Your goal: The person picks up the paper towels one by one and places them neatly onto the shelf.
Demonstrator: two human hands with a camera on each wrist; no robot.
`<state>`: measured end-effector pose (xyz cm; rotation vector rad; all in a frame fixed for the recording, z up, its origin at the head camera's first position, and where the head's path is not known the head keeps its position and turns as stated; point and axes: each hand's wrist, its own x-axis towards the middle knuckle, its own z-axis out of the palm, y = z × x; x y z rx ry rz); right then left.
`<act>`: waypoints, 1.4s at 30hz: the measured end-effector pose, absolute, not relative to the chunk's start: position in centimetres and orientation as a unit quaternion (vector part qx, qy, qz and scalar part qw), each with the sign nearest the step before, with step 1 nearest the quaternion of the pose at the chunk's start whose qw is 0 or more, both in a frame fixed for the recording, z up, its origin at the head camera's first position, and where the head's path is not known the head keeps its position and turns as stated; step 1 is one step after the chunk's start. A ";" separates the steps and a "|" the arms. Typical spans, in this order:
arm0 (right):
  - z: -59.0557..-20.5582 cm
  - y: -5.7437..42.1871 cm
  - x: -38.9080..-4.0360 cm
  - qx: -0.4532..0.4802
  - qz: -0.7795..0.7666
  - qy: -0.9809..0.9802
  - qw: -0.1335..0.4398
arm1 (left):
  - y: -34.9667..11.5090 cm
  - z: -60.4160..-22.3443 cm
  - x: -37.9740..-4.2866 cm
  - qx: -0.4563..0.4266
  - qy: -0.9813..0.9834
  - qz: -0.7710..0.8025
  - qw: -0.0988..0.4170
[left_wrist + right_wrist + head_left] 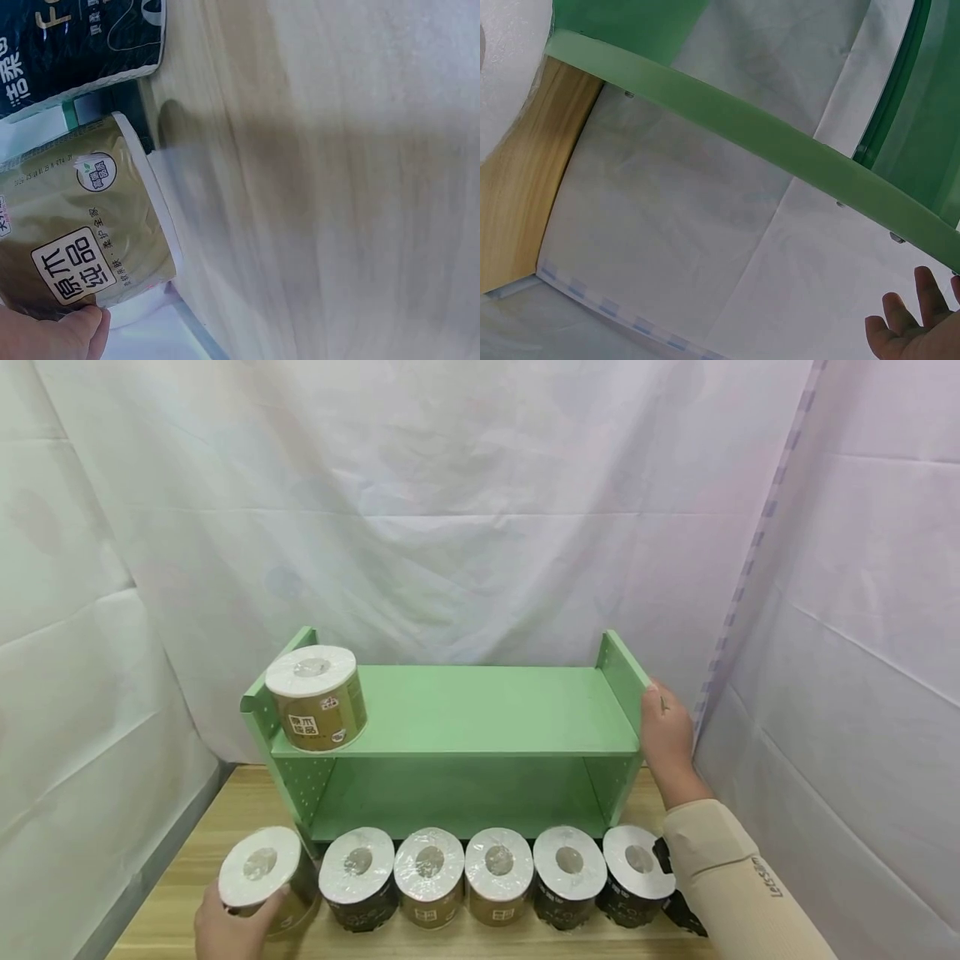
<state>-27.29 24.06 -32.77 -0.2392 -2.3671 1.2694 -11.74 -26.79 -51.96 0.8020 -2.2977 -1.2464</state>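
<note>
Since the white paper roll in a glossy gold wrapper (266, 878) sits just beside an upright white paper roll in a black printed wrapper (358, 878), it is best handled from its outer side. The bare left hand (240, 925) is clamped on the gold roll, thumb at the near right of its rim and the other fingers round its left. That roll is by the front left corner of the green two-level shelf (472, 714), at the pale wood-grain tabletop (176, 877); whether its base bears on the wood or hangs just above, I cannot tell.

The wrapper looks slick and the paper soft, so a firm, moderate squeeze spread over thumb and fingers should hold it without denting. With only a narrow gap to the black roll, up and outward seems the safest direction for any lift.

The bare right hand (666, 735) is at the green right side panel (624, 681), its visible fingers apart and fairly straight in the right wrist view. Light pressure there could steady the frame; a hard shove might slide it.

On the upper level, another gold-wrapped roll (318, 703) stands upright beside the left side panel (258, 710), label facing front, a useful reference for orientation.
</note>
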 end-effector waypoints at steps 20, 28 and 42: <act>-32.6 23.8 -27.2 -0.083 0.463 -0.853 0.225 | -26.5 -49.7 -11.4 0.279 -0.826 -0.448 0.200; -32.3 23.9 -27.1 -0.082 0.465 -0.854 0.220 | -26.4 -48.8 -11.4 0.277 -0.824 -0.450 0.204; -32.5 24.0 -27.3 -0.083 0.461 -0.854 0.227 | -26.0 -47.7 -11.1 0.267 -0.822 -0.447 0.229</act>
